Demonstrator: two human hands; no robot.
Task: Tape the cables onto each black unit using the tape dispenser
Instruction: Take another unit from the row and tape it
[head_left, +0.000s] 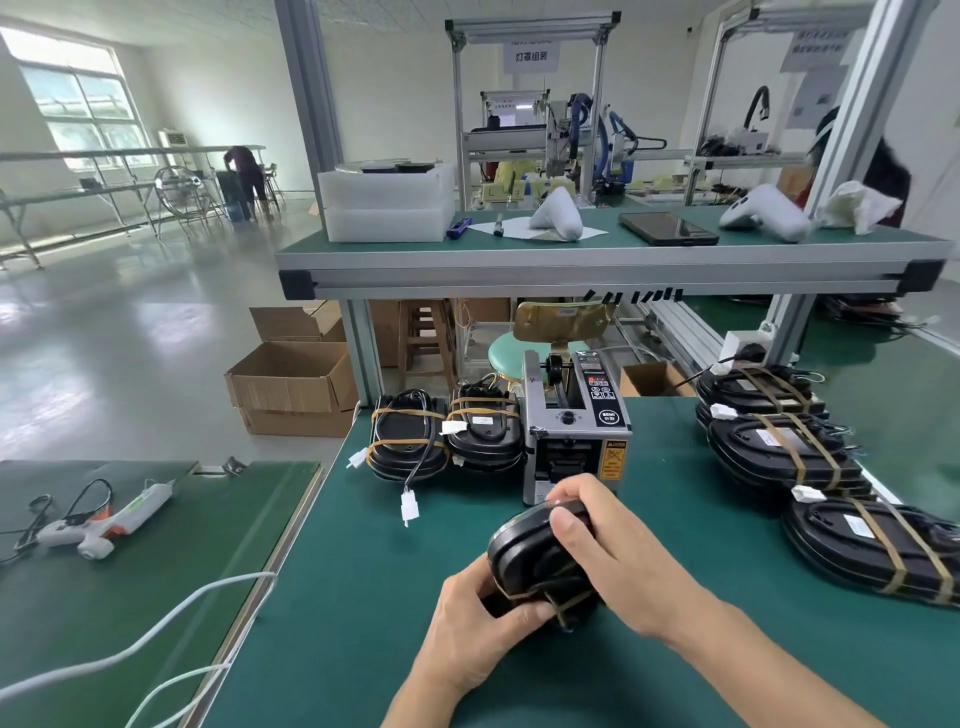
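Note:
I hold a black oval unit (524, 558) tilted above the green table (363, 597), just in front of the grey tape dispenser (574, 431). My right hand (602, 551) grips its far end from above, fingers curled over the edge. Gripping the near end is my left hand (478, 634), its thumb on a brown tape strip (566, 605) that crosses the coiled cable. Two taped units (447, 436) with white connectors stand left of the dispenser. Several taped units (795, 452) lie stacked on the right.
A glue gun (104, 525) lies on the left table, and white cables (171, 623) trail across it. A shelf (597, 254) overhangs the dispenser, with black tape bits on its edge. Cardboard boxes (291, 379) sit on the floor behind. A person stands far off at the left.

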